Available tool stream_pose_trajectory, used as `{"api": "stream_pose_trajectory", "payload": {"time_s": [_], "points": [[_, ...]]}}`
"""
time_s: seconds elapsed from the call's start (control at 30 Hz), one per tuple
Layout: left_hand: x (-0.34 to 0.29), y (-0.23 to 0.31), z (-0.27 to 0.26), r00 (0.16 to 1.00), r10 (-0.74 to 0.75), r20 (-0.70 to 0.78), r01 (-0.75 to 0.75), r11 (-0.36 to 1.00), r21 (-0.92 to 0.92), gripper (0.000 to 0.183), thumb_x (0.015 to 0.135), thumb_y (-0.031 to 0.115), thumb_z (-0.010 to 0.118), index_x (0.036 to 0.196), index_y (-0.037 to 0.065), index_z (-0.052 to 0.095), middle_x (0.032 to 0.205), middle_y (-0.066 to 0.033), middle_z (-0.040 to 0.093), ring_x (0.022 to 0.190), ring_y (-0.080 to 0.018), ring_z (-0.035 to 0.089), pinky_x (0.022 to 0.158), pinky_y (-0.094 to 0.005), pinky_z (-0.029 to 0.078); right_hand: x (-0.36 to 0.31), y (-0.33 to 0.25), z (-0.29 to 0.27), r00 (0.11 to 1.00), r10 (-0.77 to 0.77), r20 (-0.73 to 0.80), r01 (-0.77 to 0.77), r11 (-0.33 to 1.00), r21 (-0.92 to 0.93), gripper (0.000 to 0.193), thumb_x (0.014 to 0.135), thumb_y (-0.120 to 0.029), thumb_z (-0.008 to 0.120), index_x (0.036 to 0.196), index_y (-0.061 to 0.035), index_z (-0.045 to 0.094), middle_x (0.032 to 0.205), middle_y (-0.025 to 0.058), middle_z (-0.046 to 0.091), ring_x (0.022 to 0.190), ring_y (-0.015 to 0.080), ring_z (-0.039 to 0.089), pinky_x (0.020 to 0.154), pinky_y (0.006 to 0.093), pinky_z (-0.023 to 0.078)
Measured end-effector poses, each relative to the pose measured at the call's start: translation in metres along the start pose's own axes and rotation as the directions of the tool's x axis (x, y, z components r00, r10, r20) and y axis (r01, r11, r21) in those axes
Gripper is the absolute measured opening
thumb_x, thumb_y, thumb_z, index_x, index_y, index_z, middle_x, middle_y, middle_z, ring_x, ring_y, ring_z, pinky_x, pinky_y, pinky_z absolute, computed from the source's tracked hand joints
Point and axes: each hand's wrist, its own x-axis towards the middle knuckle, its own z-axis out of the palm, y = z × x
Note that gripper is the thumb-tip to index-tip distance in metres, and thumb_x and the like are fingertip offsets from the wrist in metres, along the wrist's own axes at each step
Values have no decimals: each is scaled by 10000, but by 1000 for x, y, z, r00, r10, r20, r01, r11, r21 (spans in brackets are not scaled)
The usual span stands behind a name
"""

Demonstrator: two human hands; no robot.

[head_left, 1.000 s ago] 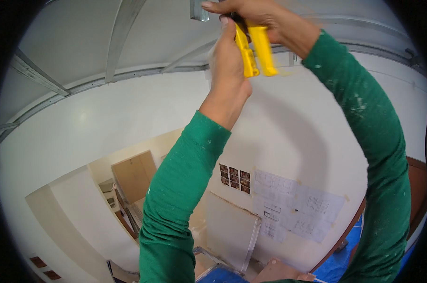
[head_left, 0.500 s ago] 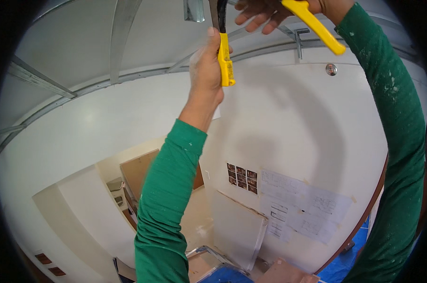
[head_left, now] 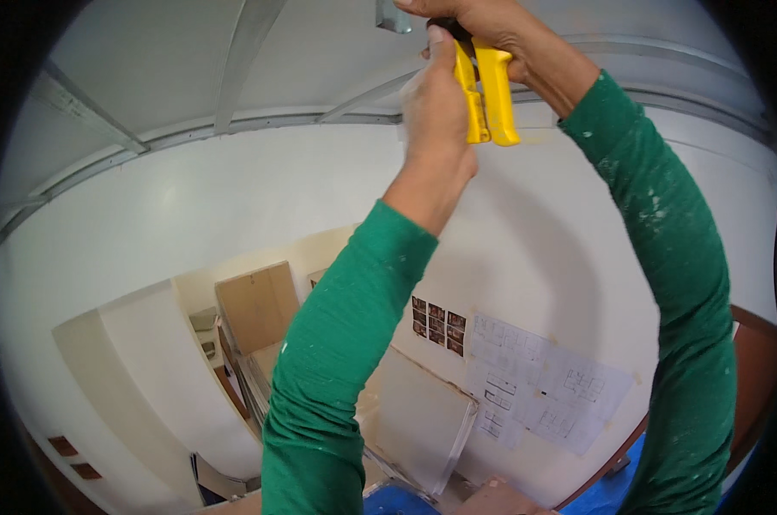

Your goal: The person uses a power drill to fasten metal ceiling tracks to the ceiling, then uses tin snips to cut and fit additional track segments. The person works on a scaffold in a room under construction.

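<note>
Overhead, my left hand is closed around one handle of the yellow-handled pliers. My right hand wraps the upper part of the other handle. The two handles now lie almost side by side, pointing down. Dark metal shows between my hands, while the jaws are mostly hidden by my fingers and the top of the picture. Just left of the tool, a short galvanised metal piece hangs from above.
Metal ceiling channels span overhead, meeting a perimeter track along the white wall. Paper drawings and small photos are taped to the wall. Boards lean below; blue sheeting lies at lower right.
The pliers' handles, spread wide before, have come together. My left hand has shifted right and up, and my right hand has moved left toward it.
</note>
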Motion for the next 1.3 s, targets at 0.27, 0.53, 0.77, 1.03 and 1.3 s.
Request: {"api": "stream_pose_trajectory", "payload": {"time_s": [0.27, 0.53, 0.77, 1.03, 1.3], "points": [[17, -19, -27, 999, 48, 15, -49, 993, 106, 591, 1003, 574, 604, 993, -12, 673, 925, -58, 629, 852, -135, 589, 729, -308, 476, -15, 4, 10, 998, -53, 39, 60, 974, -217, 379, 1015, -361, 653, 940, 10, 640, 814, 98, 643, 689, 188, 616, 595, 363, 526], [18, -18, -20, 996, -15, 87, 9, 997, 73, 483, 1022, 550, 581, 1103, 82, 668, 909, -37, 594, 836, -139, 546, 707, -293, 453, -39, -86, -64, 920, 264, 289, -124, 897, -424, 423, 1027, -393, 605, 1055, 28, 633, 931, 148, 681, 794, 249, 697, 719, 394, 623], [3, -6, -10, 999, 53, 6, -53, 989, 135, 601, 1017, 604, 546, 1196, 40, 653, 950, -59, 586, 873, -162, 538, 773, -328, 450, -11, -30, -55, 918, 93, 385, -63, 994, -90, 329, 949, -349, 734, 923, -34, 641, 806, 77, 631, 678, 202, 620, 638, 364, 561], [0, -1, -17, 1000, -15, -21, 19, 984, 178, 635, 1012, 605, 557, 1246, 20, 638, 1024, -71, 615, 932, -160, 561, 804, -356, 465, 11, -1, -12, 994, -101, 37, 105, 985, -139, 365, 904, -376, 806, 834, -49, 661, 702, 24, 601, 601, 166, 557, 565, 340, 454], [3, -7, -5, 998, 54, 9, -55, 994, 93, 672, 1001, 647, 544, 1062, -10, 673, 989, -66, 659, 910, -174, 612, 787, -340, 486, -2, -4, 6, 992, -89, -91, 49, 924, -379, 449, 920, -457, 765, 836, -26, 671, 748, 50, 619, 661, 167, 551, 604, 358, 461]]}}
